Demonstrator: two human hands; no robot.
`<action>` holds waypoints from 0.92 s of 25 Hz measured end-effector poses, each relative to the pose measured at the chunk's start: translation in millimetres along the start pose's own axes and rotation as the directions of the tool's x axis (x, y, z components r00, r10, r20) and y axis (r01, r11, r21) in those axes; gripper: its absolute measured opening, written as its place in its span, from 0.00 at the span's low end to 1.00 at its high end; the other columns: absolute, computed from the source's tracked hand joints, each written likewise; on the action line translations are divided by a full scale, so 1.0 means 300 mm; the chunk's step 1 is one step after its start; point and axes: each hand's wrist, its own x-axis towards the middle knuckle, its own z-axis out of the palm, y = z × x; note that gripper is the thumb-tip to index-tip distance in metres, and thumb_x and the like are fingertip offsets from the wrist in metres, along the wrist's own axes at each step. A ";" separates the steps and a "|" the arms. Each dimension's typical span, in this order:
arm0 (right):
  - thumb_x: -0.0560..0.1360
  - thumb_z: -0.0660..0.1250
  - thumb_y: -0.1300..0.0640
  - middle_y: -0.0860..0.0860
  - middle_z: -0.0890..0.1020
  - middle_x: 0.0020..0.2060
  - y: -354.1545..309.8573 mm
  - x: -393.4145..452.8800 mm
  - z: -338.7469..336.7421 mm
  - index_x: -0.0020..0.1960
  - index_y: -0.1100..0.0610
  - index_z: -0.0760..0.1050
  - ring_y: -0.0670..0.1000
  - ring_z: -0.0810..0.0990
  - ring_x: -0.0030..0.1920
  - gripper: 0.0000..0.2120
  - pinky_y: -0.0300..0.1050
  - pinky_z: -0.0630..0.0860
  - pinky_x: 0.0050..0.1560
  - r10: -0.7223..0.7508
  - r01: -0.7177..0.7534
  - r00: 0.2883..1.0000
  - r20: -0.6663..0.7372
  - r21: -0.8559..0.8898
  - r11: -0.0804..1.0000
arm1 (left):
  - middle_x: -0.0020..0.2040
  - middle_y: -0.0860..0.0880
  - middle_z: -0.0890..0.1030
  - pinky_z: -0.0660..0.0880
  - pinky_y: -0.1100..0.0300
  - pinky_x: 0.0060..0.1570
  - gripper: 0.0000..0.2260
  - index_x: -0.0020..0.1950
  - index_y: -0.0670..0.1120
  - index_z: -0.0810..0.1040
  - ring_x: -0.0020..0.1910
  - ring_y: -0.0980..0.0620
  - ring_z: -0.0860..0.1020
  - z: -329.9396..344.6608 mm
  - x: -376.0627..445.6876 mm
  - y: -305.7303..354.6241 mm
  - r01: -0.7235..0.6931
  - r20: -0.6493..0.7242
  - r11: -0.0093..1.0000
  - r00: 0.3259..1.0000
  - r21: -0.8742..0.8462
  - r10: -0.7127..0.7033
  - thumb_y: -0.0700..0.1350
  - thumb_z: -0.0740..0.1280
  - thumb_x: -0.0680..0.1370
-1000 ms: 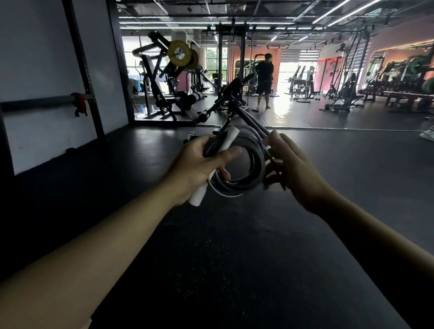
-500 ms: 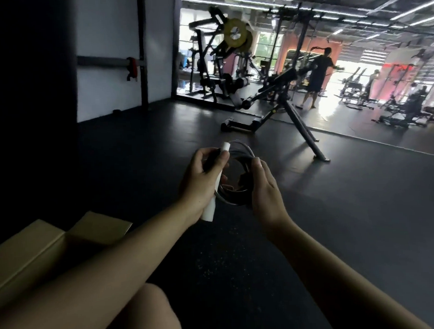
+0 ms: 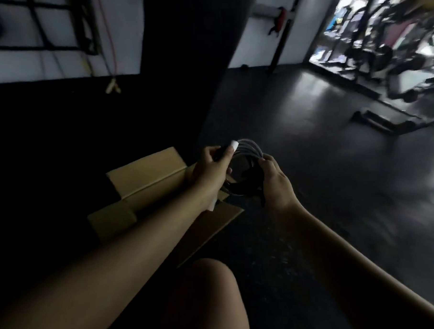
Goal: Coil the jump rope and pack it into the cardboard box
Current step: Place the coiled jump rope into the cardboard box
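While gathered into a tight ring of loops, jump rope (image 3: 248, 168) held off the dark gym floor (image 3: 323, 184) between two bare hands, just right of and above an open cardboard box (image 3: 146, 175). Left hand (image 3: 211, 172) closed around the white handle (image 3: 233, 146), fingers wrapped so that the handle's far end pokes out past the thumb and its near end shows below the wrist; grip apparently chosen to pin the handle against the coil and stop the loops springing apart. Right hand (image 3: 273, 179) curled on the right side of the ring, fingertips pinching the bundled strands, likely to keep the coil round and flat enough to fit. Second handle not clearly made out in the dim light. Box sitting on the floor to the left and near, far flap (image 3: 144, 167) folded back, near flap (image 3: 208, 227) lying open toward the knee (image 3: 206, 289), opening partly hidden under the left forearm; interior too dark to judge. Coiling seemingly complete, packing not yet done: rope not in the box, hovering at its right edge. Blurred weight machines (image 3: 380, 45) far right, resistance bands (image 3: 110, 44) hanging on the far-left wall. Main risk in lowering: loops slipping loose once either grip eases.
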 end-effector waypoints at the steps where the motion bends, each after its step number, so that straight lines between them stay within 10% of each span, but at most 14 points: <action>1: 0.85 0.53 0.53 0.56 0.82 0.56 0.023 0.048 0.066 0.67 0.51 0.74 0.55 0.83 0.55 0.16 0.55 0.84 0.51 0.040 -0.040 0.998 0.043 -0.002 0.999 | 0.53 0.50 0.83 0.79 0.54 0.49 0.20 0.65 0.53 0.75 0.50 0.50 0.82 -0.063 0.027 -0.042 0.035 -0.050 0.999 0.998 0.004 -0.034 0.64 0.65 0.79; 5: 0.85 0.56 0.58 0.57 0.82 0.56 0.137 0.238 0.294 0.67 0.57 0.76 0.52 0.83 0.50 0.15 0.42 0.82 0.31 0.178 -0.169 0.965 0.195 -0.062 0.984 | 0.48 0.48 0.83 0.80 0.53 0.46 0.17 0.59 0.55 0.77 0.48 0.47 0.82 -0.264 0.143 -0.216 0.113 -0.182 0.993 0.976 -0.040 -0.118 0.64 0.67 0.78; 11: 0.85 0.57 0.59 0.51 0.84 0.49 0.407 0.522 0.532 0.54 0.46 0.78 0.49 0.85 0.45 0.13 0.47 0.83 0.43 0.247 -0.192 0.920 0.305 -0.198 0.961 | 0.57 0.47 0.81 0.74 0.57 0.43 0.24 0.64 0.51 0.74 0.54 0.46 0.80 -0.367 0.366 -0.490 0.263 -0.359 0.960 0.890 -0.097 -0.280 0.65 0.69 0.75; 17: 0.83 0.60 0.55 0.58 0.81 0.61 0.797 0.810 0.660 0.67 0.50 0.75 0.59 0.82 0.58 0.14 0.60 0.82 0.55 0.387 -0.241 0.845 0.369 -0.384 0.892 | 0.63 0.49 0.79 0.79 0.51 0.56 0.27 0.69 0.49 0.75 0.59 0.47 0.79 -0.367 0.594 -0.860 0.473 -0.412 0.859 0.755 -0.196 -0.510 0.62 0.72 0.75; 23: 0.83 0.60 0.60 0.58 0.78 0.68 1.115 1.021 0.728 0.72 0.59 0.73 0.54 0.78 0.61 0.18 0.40 0.70 0.51 0.452 -0.026 0.744 0.491 -0.655 0.755 | 0.74 0.44 0.72 0.74 0.46 0.66 0.38 0.81 0.50 0.60 0.69 0.39 0.74 -0.319 0.716 -1.189 0.615 -0.410 0.737 0.618 -0.281 -0.671 0.60 0.71 0.77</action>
